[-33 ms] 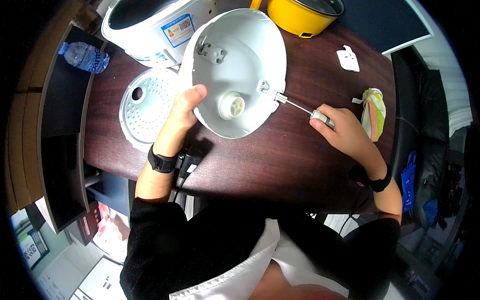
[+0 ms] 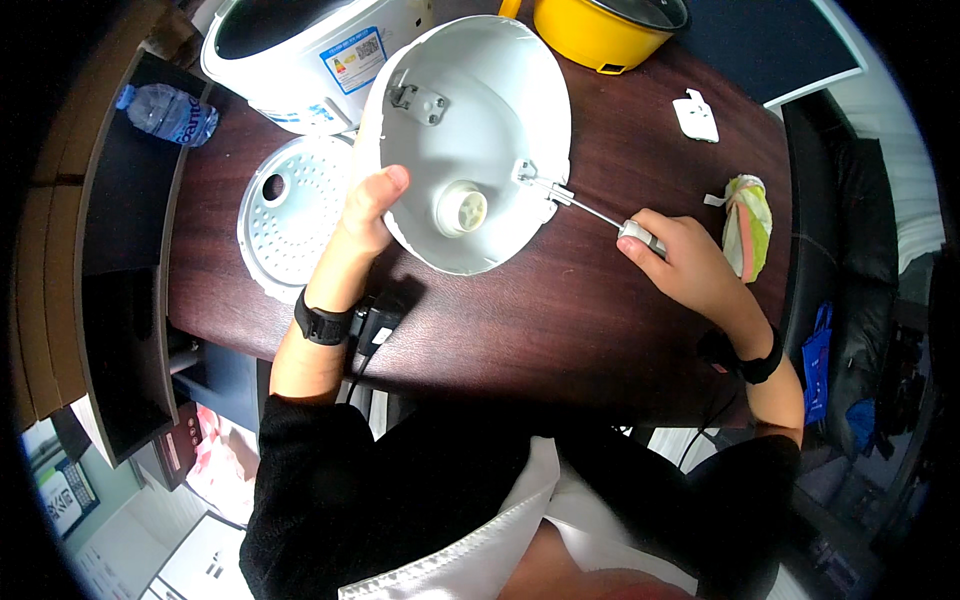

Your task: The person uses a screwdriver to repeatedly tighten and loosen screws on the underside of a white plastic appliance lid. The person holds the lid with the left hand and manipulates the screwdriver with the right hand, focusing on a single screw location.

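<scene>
My left hand [image 2: 370, 215] grips the near-left rim of a hollow white plastic lid shell [image 2: 480, 110], its thumb over the edge and the other fingers hidden behind. The shell is tilted with its inside facing me. Inside sit a metal hinge bracket [image 2: 420, 103] and a round white fitting [image 2: 462, 210]. In my right hand [image 2: 690, 262] is a screwdriver [image 2: 600, 214] with a pale handle, fingers closed around it. Its shaft reaches the small white latch part [image 2: 540, 182] on the shell's right rim; the exact contact of the tip is too small to tell.
Behind the shell stand a white rice cooker body [image 2: 285, 75] and a yellow pot [image 2: 600, 38]. A perforated metal plate [image 2: 300, 220] lies at left, near a water bottle [image 2: 172, 115]. A white plate piece [image 2: 695, 117], folded cloth [image 2: 748, 230] and black adapter [image 2: 379, 326] surround the work.
The shell and my left hand have shifted very slightly up and left. The screwdriver tip has stayed at the latch part.
</scene>
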A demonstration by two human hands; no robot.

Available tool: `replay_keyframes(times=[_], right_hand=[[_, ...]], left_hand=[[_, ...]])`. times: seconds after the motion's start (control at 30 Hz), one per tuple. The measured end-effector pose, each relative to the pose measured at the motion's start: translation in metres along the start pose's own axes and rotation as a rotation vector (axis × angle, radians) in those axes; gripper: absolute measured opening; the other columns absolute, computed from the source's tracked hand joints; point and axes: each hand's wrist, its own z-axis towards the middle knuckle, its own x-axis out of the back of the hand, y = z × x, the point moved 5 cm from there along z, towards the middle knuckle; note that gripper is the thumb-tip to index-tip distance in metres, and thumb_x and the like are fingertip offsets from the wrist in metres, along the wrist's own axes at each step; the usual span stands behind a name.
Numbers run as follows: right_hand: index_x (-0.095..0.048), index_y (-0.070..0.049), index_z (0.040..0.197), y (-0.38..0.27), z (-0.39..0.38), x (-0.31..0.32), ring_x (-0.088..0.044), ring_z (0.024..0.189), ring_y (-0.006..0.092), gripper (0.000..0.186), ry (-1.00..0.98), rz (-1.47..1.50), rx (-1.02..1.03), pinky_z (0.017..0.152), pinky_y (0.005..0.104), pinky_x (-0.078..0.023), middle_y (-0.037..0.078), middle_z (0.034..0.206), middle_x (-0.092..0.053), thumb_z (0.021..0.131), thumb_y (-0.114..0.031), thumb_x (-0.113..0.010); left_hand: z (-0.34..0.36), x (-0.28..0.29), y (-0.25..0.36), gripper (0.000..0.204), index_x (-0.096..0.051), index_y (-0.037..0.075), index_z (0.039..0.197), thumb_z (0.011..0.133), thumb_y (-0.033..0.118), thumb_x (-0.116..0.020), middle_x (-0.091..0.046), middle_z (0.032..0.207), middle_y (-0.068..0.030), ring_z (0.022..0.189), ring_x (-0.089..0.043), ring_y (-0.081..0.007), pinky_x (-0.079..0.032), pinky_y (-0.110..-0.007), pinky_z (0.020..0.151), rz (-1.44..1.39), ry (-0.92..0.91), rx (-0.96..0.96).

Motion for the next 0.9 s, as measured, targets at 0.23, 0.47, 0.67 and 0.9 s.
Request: replay_keyframes(times=[0.23, 0.47, 0.67, 0.9], right_hand=[[-0.052, 0.000, 0.078, -0.0040, 0.0026, -0.0049, -0.051, 0.051, 0.0241, 0.028, -0.054, 0.065, 0.015, 0.050, 0.0333, -0.036, 0.015, 0.058, -0.050, 0.089, -0.025, -0.052], [-0.053, -0.001, 0.078, 0.0010, -0.0015, -0.0009, -0.049, 0.050, 0.0209, 0.027, -0.018, 0.065, -0.003, 0.050, 0.0325, -0.036, 0.012, 0.058, -0.049, 0.089, -0.025, -0.052], [-0.053, -0.001, 0.078, 0.0006, 0.0008, -0.0044, -0.048, 0.049, 0.0185, 0.027, -0.007, 0.079, 0.029, 0.049, 0.0314, -0.035, 0.012, 0.057, -0.050, 0.090, -0.025, -0.051], [-0.053, -0.001, 0.075, 0.0049, 0.0045, -0.0091, -0.048, 0.045, 0.0162, 0.030, -0.120, 0.123, -0.044, 0.046, 0.0302, -0.036, 0.010, 0.053, -0.049, 0.091, -0.026, -0.050]], left_hand=[[0.0013, -0.0006, 0.0003, 0.092, -0.024, -0.001, 0.134, 0.065, 0.051, -0.057, -0.043, 0.120, -0.0172, 0.109, -0.045, -0.0253, -0.038, -0.036, 0.091, 0.006, 0.011, -0.004], [0.0031, 0.0000, -0.0015, 0.091, -0.025, -0.002, 0.134, 0.066, 0.050, -0.056, -0.044, 0.119, -0.0172, 0.108, -0.046, -0.0253, -0.039, -0.036, 0.090, 0.009, 0.022, -0.002], [0.0046, 0.0006, -0.0023, 0.089, -0.026, -0.002, 0.133, 0.066, 0.049, -0.055, -0.045, 0.118, -0.0173, 0.107, -0.046, -0.0252, -0.039, -0.035, 0.089, 0.011, 0.037, 0.001], [0.0043, -0.0031, -0.0023, 0.090, -0.025, -0.001, 0.134, 0.066, 0.049, -0.055, -0.044, 0.119, -0.0167, 0.108, -0.045, -0.0249, -0.039, -0.035, 0.090, -0.010, 0.021, -0.012]])
